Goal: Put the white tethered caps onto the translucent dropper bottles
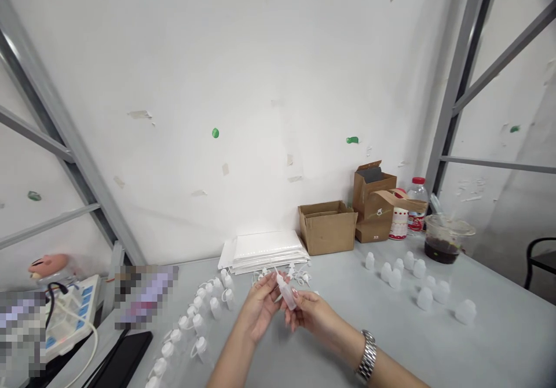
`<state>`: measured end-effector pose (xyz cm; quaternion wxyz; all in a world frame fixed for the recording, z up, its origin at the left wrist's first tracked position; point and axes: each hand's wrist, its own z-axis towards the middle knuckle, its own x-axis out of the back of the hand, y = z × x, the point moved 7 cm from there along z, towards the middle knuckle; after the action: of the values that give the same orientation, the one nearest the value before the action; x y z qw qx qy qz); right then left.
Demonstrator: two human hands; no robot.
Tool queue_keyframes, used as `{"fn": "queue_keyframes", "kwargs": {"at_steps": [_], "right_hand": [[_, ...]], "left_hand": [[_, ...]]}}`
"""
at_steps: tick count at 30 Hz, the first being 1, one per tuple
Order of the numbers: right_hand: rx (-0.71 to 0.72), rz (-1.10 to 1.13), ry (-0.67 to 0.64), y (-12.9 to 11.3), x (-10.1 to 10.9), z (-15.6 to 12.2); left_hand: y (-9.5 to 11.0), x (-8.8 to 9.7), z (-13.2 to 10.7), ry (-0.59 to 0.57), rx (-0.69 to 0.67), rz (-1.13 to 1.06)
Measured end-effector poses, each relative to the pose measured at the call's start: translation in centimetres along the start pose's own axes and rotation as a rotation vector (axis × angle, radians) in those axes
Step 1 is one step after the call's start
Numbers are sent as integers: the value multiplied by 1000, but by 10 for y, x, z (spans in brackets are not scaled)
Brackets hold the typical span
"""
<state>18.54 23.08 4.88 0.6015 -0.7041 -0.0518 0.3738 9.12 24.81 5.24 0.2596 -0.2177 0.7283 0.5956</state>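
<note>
A small translucent plastic dropper bottle point(286, 294) with a thin pointed nozzle is held tilted between my two hands, above the grey table. My right hand point(313, 311), with a metal watch at the wrist, grips the bottle body between thumb and fingers. Closed around its upper part, near the nozzle, are the fingers of my left hand point(261, 306). Some of those fingertips are hidden behind the bottle. Left of my hands stand rows of capped bottles point(198, 324). Loose white caps and nozzle pieces point(299, 273) lie just beyond my hands.
On the right stand several uncapped bottles point(424, 299). Along the wall are stacked white sheets point(269, 249), an open cardboard box point(328, 231), a paper bag point(373, 214), a red-capped drink bottle point(417, 202) and a bowl of dark liquid point(442, 249). A power strip point(72, 318) and black phone point(124, 362) lie left.
</note>
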Motion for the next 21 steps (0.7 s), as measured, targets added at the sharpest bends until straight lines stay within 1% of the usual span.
{"fn": "queue_keyframes", "kwargs": {"at_steps": [2, 4, 9, 13, 16, 19, 21], "right_hand": [[4, 5, -10, 0, -2, 0], [12, -10, -7, 0, -1, 0], [23, -93, 30, 2, 5, 3], [47, -253, 95, -1, 11, 5], [89, -355, 177, -7, 14, 4], [148, -415, 267, -14, 18, 1], [170, -413, 295, -16, 19, -1]], "left_hand": [[-2, -3, -1, -43, 2, -15], [0, -3, -1, -56, -15, -12], [8, 2, -2, -6, -56, 94], [13, 3, -3, 40, -97, 168], [13, 3, -4, 66, -98, 185], [14, 1, -5, 58, -106, 200], [17, -2, -7, 35, -119, 199]]}}
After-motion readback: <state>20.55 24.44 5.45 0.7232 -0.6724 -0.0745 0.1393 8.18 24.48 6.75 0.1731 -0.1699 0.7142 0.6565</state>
